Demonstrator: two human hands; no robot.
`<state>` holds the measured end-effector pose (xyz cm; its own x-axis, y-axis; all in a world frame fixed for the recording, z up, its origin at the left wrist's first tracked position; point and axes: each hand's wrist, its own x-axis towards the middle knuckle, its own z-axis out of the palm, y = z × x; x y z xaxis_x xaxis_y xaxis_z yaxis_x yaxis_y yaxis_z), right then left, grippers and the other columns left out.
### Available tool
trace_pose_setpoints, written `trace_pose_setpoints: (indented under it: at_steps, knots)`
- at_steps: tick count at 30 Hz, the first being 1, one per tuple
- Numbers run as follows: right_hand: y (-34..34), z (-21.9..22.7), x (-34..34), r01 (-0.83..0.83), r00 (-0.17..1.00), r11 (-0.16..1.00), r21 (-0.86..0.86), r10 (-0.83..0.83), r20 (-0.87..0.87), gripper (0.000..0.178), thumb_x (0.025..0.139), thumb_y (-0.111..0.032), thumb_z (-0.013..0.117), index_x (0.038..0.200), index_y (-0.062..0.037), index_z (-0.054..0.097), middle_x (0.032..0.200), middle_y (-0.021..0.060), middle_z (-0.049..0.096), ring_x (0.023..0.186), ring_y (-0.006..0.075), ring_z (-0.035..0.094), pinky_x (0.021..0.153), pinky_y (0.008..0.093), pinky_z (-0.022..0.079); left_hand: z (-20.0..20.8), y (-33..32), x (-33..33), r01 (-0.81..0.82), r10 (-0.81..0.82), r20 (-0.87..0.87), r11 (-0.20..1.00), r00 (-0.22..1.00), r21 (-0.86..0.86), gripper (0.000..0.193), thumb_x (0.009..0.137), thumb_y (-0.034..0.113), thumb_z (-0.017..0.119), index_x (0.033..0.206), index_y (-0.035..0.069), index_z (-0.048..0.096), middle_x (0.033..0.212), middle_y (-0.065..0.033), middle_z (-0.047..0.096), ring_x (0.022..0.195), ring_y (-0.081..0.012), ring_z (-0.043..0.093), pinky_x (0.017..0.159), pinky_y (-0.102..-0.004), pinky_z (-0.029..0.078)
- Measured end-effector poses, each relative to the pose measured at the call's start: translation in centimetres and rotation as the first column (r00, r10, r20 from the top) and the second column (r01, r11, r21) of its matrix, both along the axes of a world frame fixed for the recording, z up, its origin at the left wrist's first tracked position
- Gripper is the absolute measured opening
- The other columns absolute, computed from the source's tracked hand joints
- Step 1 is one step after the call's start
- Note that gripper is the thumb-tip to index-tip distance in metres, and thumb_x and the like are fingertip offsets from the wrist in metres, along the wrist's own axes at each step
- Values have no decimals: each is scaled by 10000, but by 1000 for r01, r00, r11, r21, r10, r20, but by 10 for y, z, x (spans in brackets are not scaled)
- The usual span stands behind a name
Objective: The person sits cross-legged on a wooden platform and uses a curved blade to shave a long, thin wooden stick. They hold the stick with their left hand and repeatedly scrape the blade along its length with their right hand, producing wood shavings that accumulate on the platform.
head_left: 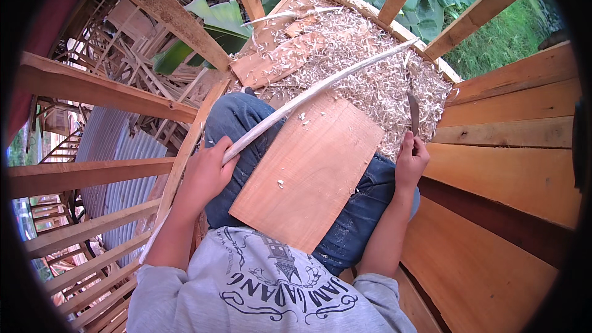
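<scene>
My left hand (208,171) is closed around a long, pale, peeled wooden stick (302,96), which slants up and away to the right over my knee. Its lower end passes through the fist and shows again behind my forearm. In my right hand (411,161), raised above my right knee, is a knife (414,114), its dark blade pointing away from me and apart from the stick. The fingers hide its handle. A flat wooden board (311,176) lies across my lap, with a few small shavings on it.
Curly wood shavings (364,55) cover the floor ahead of me. Another board (271,65) and a thin pale stick (290,15) lie among them. Wooden railing slats (111,89) stand at the left and far side. A plank wall (505,163) rises close on the right.
</scene>
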<state>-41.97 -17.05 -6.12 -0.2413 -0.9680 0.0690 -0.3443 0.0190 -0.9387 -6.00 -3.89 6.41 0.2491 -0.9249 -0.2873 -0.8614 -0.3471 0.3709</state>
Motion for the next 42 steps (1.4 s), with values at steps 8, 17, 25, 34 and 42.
trace_pose_setpoints:
  at_steps: [8,17,25,34,42]
  knots:
    - [2,13,3,-20,994,998,62,13,111,389,944,-296,552,684,-9,510,571,-60,401,535,31,328,464,244,233,3,-3,-6,-39,39,-16,999,999,19,277,833,275,641,877,36,509,757,-230,617,772,-440,589,662,-495,448]
    - [3,9,2,-95,978,990,103,74,192,552,973,-428,449,580,-41,446,497,-33,380,463,58,364,437,258,259,-14,17,11,-72,68,-101,997,993,-39,276,841,262,637,860,30,490,740,-241,598,760,-446,581,624,-489,434]
    - [-1,1,10,-136,989,984,119,141,-40,620,961,-483,435,534,-37,384,471,-22,357,465,74,347,433,289,246,-28,41,25,-148,146,-178,989,973,4,291,863,268,614,841,19,467,722,-248,587,743,-452,578,599,-486,428]
    - [3,8,39,-101,903,986,133,147,-405,580,929,-436,498,621,45,401,493,88,277,506,147,290,468,369,236,-37,29,32,-126,134,-236,991,962,48,354,878,325,592,810,3,463,678,-263,590,695,-460,586,593,-514,448]
    - [58,63,164,-422,707,894,151,429,-562,559,792,-515,653,573,-25,499,485,149,484,431,308,503,435,377,384,-35,21,33,-126,148,-237,987,960,103,356,871,322,609,806,-5,485,638,-259,580,651,-454,586,554,-508,442]
